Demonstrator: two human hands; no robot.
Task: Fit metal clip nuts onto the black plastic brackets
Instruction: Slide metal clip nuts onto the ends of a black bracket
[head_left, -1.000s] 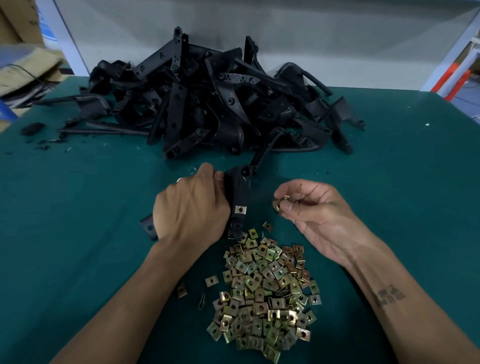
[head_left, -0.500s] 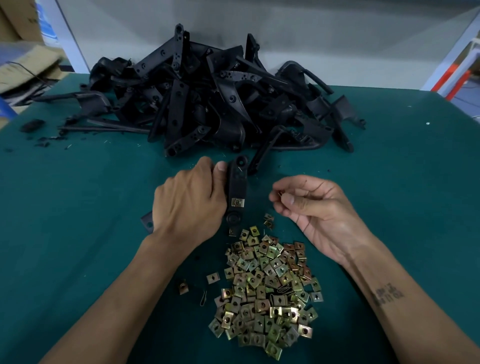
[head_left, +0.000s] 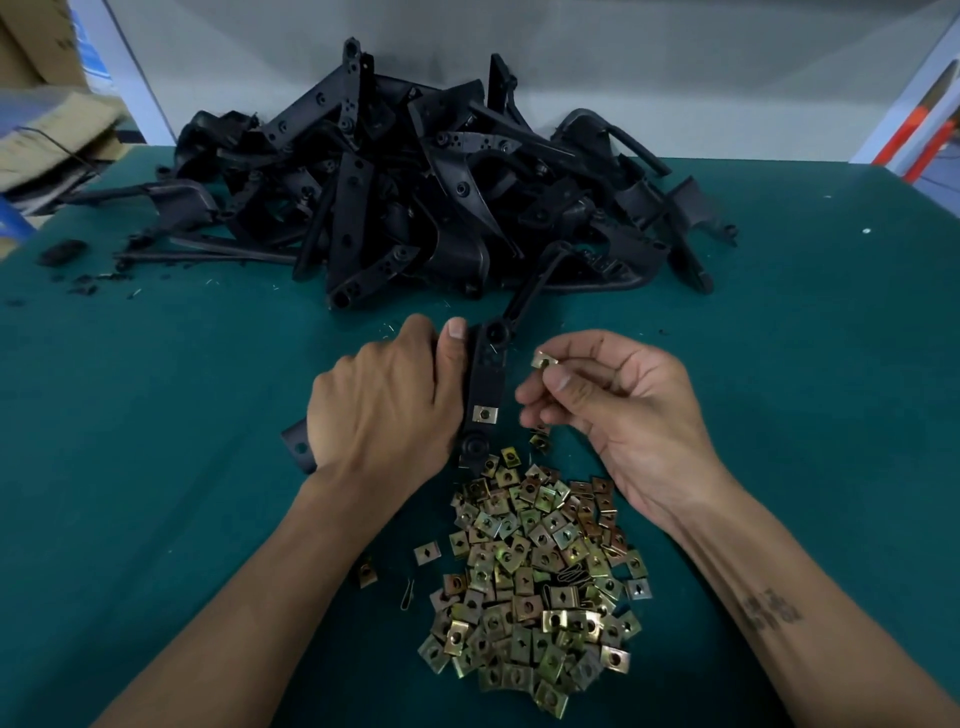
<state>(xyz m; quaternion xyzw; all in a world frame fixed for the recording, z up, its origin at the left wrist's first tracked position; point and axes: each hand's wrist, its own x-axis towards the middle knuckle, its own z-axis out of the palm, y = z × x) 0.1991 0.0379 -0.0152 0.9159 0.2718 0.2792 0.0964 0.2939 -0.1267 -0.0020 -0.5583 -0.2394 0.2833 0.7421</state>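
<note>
Left hand (head_left: 384, 410) grips black bracket (head_left: 487, 384) on bench (head_left: 156, 467), one nut fitted (head_left: 485, 414). Right hand (head_left: 613, 410) pinches clip nut (head_left: 544, 359), seemingly orienting it; next: slide onto bracket's free slot.

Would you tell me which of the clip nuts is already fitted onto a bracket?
The clip nut clipped on the lower part of the bracket that the left hand grips; the others lie loose or sit in fingers.
</note>
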